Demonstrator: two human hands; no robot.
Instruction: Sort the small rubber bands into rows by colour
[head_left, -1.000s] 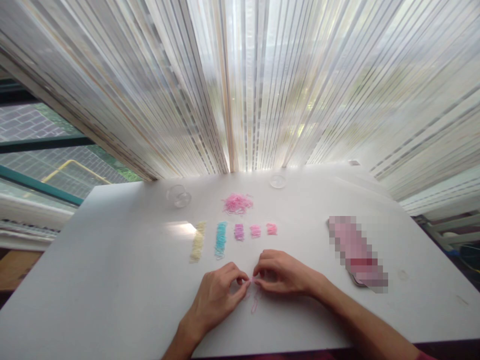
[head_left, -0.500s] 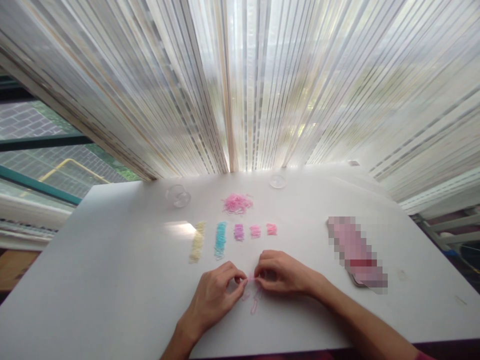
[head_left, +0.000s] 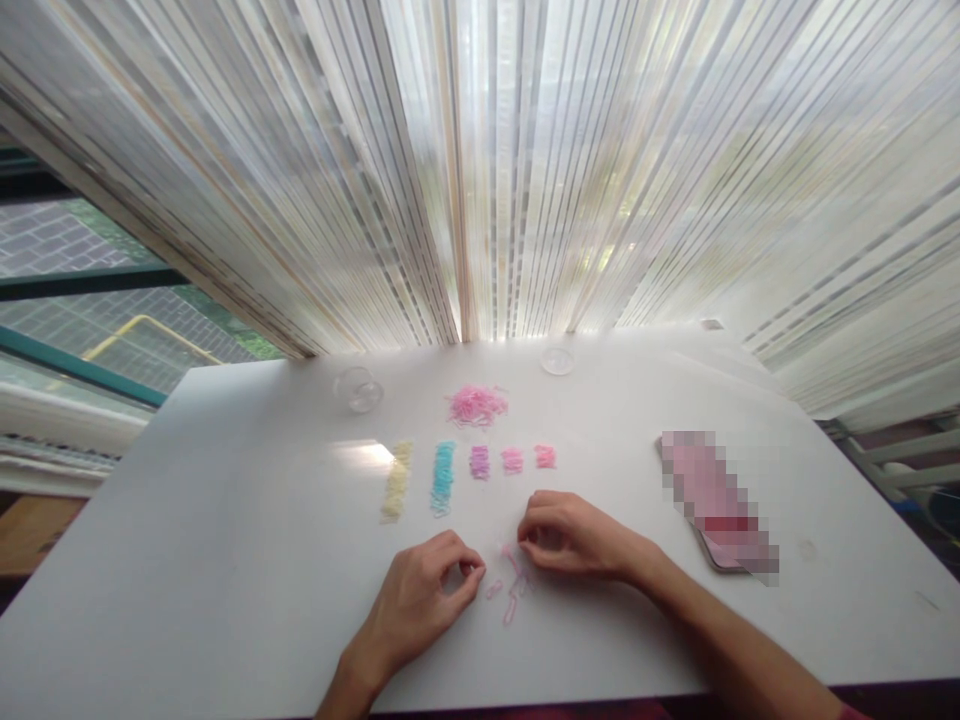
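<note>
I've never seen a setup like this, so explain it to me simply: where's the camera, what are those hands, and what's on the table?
There's no machine here. One camera, worn on a person's head, looks forward and down at their bare hands. The left hand and right hand each have thumb and finger pinched together; whether anything tiny is held is too small to tell. Between them lie a few loose pink pieces. Farther back on the white table are little groups in pale yellow, blue, purple and two pinks, then a pink pile. Beyond sit clear round containers. A blurred-out pink object lies to the right.
</note>
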